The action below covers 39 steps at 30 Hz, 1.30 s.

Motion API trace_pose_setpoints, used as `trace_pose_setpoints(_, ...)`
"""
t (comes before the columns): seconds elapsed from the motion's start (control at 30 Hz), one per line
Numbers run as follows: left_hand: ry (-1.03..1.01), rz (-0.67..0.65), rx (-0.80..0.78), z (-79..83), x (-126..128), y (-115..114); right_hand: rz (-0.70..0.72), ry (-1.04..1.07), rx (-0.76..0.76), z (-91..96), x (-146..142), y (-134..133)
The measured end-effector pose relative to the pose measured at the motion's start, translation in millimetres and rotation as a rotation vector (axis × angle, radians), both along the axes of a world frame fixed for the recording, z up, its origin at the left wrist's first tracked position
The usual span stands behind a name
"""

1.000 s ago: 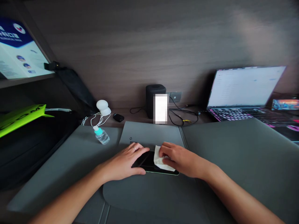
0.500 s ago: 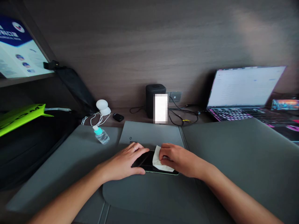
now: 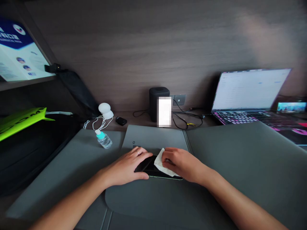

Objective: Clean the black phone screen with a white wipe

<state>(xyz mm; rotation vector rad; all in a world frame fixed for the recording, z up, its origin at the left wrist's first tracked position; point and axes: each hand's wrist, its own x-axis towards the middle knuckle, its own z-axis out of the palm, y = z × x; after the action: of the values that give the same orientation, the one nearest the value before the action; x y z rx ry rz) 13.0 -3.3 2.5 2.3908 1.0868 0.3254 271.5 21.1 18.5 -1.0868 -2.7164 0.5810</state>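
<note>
A smartphone [image 3: 149, 166] lies flat, its dark screen facing up and its long side running across in front of me. My left hand [image 3: 129, 165] grips its left end, thumb on the near edge and fingers at the far edge; a ring shows on one finger. In the bunched fingers of my right hand [image 3: 183, 164] is a white wipe [image 3: 159, 163], pressed on the right part of the screen. That hand and the wipe cover much of the phone's right end. Beneath the phone is a grey mat [image 3: 153, 198] with a folded panel.
A small clear bottle [image 3: 105, 140] with a teal collar stands left of my hands. Behind are a white round device [image 3: 105, 109], a black fob [image 3: 121, 120], a black speaker [image 3: 153, 103] and cables [image 3: 184, 119]. An open laptop [image 3: 250, 91] stands at the right.
My right hand has slid slightly left over the screen with the wipe, whose visible edge is turned a little. The left hand stays in place on the phone.
</note>
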Motion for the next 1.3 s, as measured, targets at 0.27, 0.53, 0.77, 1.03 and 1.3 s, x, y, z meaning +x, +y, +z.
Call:
trace_pose_setpoints(0.27,-0.012,0.0,-0.008,-1.1,0,0,0.003,0.0,-0.088,0.9,1,1)
trace_pose_setpoints(0.53,-0.006,0.004,-0.022,0.5,1,0,0.004,-0.011,-0.101,1.1,5,3)
trace_pose_setpoints(0.77,-0.019,0.01,-0.02,-1.8,0,0,0.045,0.098,-0.08,-3.7,-5,0)
trace_pose_setpoints(1.03,-0.023,0.002,-0.005,-1.6,0,0,0.14,0.149,-0.105,-0.7,-3,0)
trace_pose_setpoints(1.3,-0.041,-0.027,0.041,-4.1,2,0,0.364,0.209,-0.089,0.3,-16,-12)
